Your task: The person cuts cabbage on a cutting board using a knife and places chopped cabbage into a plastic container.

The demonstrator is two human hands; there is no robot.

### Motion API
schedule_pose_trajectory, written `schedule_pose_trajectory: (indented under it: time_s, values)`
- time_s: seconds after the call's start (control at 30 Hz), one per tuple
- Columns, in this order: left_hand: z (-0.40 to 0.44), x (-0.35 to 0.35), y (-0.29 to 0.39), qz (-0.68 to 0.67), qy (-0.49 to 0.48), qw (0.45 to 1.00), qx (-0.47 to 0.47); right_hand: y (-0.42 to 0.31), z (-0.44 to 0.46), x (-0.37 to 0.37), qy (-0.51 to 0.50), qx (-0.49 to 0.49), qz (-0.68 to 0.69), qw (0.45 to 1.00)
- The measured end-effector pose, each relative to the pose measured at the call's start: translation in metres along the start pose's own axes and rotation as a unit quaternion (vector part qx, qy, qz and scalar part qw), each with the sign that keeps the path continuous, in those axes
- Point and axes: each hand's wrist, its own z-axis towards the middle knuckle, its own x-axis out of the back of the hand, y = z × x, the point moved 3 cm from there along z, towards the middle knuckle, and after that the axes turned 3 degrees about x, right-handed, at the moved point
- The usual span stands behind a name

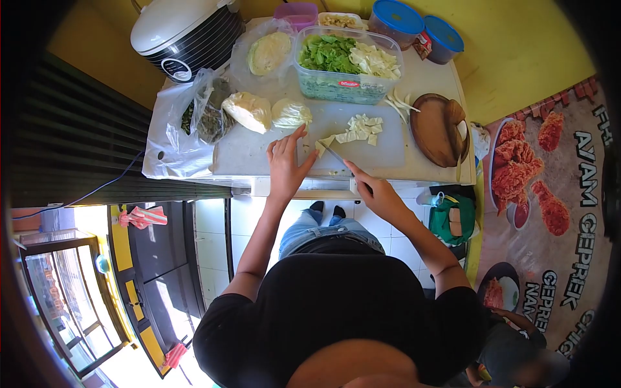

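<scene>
My right hand [378,197] is closed around the dark handle of a knife [336,154], whose blade points up and left over the cutting board [388,152]. Beside the blade tip, my left hand [288,160] has its fingers stretched apart on the board's left side, the index fingertip near a cut cabbage piece [292,114]. Its thumb reaches toward a pale cabbage strip [321,147] by the blade. Small cut cabbage squares [362,128] lie in a loose group on the board, right of the knife.
Behind the board stands a clear tub [349,87] of greens and chopped cabbage. More cabbage [248,111] and a plastic bag [208,110] lie left. A wooden mortar [440,129] sits right. A rice cooker [187,39] and blue-lidded containers [398,19] stand behind. Another person [517,349] is lower right.
</scene>
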Motion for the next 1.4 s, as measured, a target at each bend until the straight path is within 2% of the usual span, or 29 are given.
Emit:
schedule_pose_trajectory:
  time_s: [0.07, 0.2, 0.27, 0.3, 0.37, 0.5, 0.57, 0.6, 0.67, 0.7, 0.77, 0.9, 0.97, 1.0, 1.07, 1.1, 1.17, 1.4]
  values:
    - [-0.002, -0.001, -0.001, -0.006, 0.004, 1.000, 0.009, -0.003, -0.005, 0.005, -0.021, -0.047, 0.018, 0.999]
    - [0.001, 0.001, 0.000, 0.014, 0.005, 1.000, -0.010, 0.001, 0.006, 0.002, 0.003, -0.013, 0.045, 0.999]
    - [0.005, 0.002, 0.003, 0.012, -0.002, 1.000, -0.015, -0.007, 0.009, 0.011, -0.022, -0.077, 0.060, 0.995]
    - [0.009, 0.001, 0.005, 0.012, -0.003, 1.000, -0.018, -0.003, 0.009, 0.013, -0.018, -0.077, 0.061, 0.995]
    - [0.017, -0.006, 0.010, 0.032, -0.016, 0.998, -0.053, 0.005, 0.006, 0.020, 0.059, -0.021, 0.101, 0.993]
    - [0.038, -0.025, 0.014, -0.013, -0.039, 0.995, -0.094, 0.006, -0.002, 0.045, 0.120, -0.035, 0.123, 0.984]
    - [0.046, -0.032, 0.011, -0.077, -0.139, 0.984, -0.083, 0.009, -0.007, 0.055, 0.130, -0.079, 0.137, 0.979]
    - [0.050, -0.030, 0.013, -0.079, -0.138, 0.983, -0.087, 0.012, -0.009, 0.059, 0.133, -0.078, 0.134, 0.979]
    - [0.055, -0.028, 0.023, -0.086, -0.202, 0.968, -0.120, 0.018, -0.014, 0.065, 0.133, -0.088, 0.135, 0.978]
    - [0.059, -0.031, 0.024, -0.089, -0.202, 0.968, -0.122, 0.020, -0.016, 0.067, 0.136, -0.089, 0.133, 0.978]
    - [0.069, -0.042, 0.033, -0.010, -0.219, 0.948, -0.229, 0.022, -0.017, 0.071, 0.156, -0.079, 0.137, 0.975]
    - [0.084, -0.078, 0.044, 0.000, -0.253, 0.930, -0.265, 0.034, -0.020, 0.079, 0.175, -0.067, 0.129, 0.974]
    - [0.089, -0.091, 0.052, 0.011, -0.289, 0.901, -0.324, 0.039, -0.023, 0.082, 0.182, -0.066, 0.130, 0.973]
    - [0.093, -0.097, 0.055, 0.011, -0.288, 0.900, -0.326, 0.042, -0.023, 0.084, 0.184, -0.066, 0.128, 0.972]
    - [0.096, -0.106, 0.062, -0.080, -0.320, 0.877, -0.350, 0.045, -0.025, 0.085, 0.193, -0.059, 0.129, 0.971]
    - [0.100, -0.109, 0.062, -0.080, -0.319, 0.877, -0.349, 0.047, -0.025, 0.086, 0.193, -0.059, 0.129, 0.971]
    - [0.104, -0.116, 0.063, -0.145, -0.391, 0.845, -0.337, 0.050, -0.024, 0.087, 0.199, -0.055, 0.125, 0.970]
    - [0.097, -0.106, 0.070, -0.123, -0.373, 0.864, -0.315, 0.052, -0.013, 0.085, 0.182, -0.045, 0.150, 0.971]
